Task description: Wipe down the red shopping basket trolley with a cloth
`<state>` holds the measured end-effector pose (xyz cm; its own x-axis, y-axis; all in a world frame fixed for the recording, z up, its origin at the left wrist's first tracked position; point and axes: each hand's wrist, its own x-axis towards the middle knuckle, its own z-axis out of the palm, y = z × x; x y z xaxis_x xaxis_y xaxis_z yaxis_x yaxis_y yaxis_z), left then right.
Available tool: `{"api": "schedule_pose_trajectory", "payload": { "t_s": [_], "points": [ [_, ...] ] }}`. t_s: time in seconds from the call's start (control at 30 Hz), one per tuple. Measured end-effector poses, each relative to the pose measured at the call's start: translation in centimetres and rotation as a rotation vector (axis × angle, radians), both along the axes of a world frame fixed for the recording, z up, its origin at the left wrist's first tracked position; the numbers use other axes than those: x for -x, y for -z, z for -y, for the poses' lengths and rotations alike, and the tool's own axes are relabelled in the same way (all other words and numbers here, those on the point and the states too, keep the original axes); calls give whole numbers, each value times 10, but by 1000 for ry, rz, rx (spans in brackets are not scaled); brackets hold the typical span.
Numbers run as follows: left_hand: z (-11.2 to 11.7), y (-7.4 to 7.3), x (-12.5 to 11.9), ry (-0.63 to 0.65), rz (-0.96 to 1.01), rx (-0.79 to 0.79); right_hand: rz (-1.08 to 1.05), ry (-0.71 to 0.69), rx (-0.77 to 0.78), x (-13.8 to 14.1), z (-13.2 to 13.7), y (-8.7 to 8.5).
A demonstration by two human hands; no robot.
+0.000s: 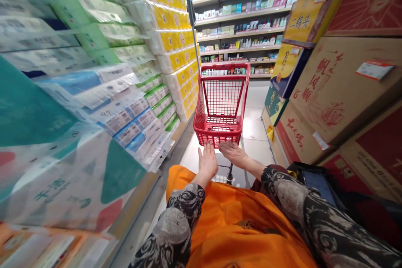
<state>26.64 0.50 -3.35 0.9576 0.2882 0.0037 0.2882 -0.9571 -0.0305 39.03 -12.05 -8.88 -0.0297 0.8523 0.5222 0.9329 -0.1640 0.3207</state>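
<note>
A red wire shopping cart (221,109) stands in the aisle straight ahead, its basket bare. My left hand (207,160) rests on the cart's near edge, fingers laid forward over the handle. My right hand (233,153) lies beside it on the same edge, fingers flat and pointing left. Both arms wear dark patterned sleeves, and an orange garment (232,226) fills the bottom of the view.
Stacked tissue and paper packs (103,92) line the left shelf. Large cardboard boxes (339,88) with red print are piled on the right. A shelf of small bottles and boxes (245,21) closes the far end. Pale tiled floor (254,121) runs ahead.
</note>
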Motion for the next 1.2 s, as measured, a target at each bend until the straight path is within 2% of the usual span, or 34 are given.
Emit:
{"api": "schedule_pose_trajectory", "payload": {
  "t_s": [0.07,0.2,0.27,0.33,0.5,0.57,0.63,0.73,0.8,0.87,1.0,1.07,1.13,1.2],
  "points": [
    [2,0,-2,10,39,-10,-2,3,-59,0,4,-10],
    [10,-8,-9,110,154,-37,-52,67,-171,-8,8,-57],
    [14,-13,-12,119,175,-37,-82,108,-204,-13,8,-69],
    [16,-15,-13,100,180,-42,-72,115,-201,-14,9,-63],
    [12,-10,-7,106,160,-82,12,43,-96,-3,12,-3],
    [7,-8,-4,97,146,-90,1,10,-71,-1,10,4],
    [3,-8,-4,68,131,-90,-24,-18,-73,-2,5,-8],
    [-5,-14,-5,-12,128,-84,-59,-27,-111,-6,-11,-44],
    [-11,-19,-6,-51,132,-84,-71,-36,-105,-7,-22,-58],
    [-16,-22,-4,-73,126,-83,-78,-51,-54,-5,-29,-55],
    [-25,-20,4,-84,116,-66,-79,-23,67,5,-28,-22],
    [-29,-17,7,-95,112,-53,-73,-25,92,10,-29,-15],
    [-34,-14,7,-127,113,-39,-61,-74,79,12,-36,-23],
    [-39,-13,6,-173,119,-31,-50,-110,34,12,-51,-42]
  ]
}}
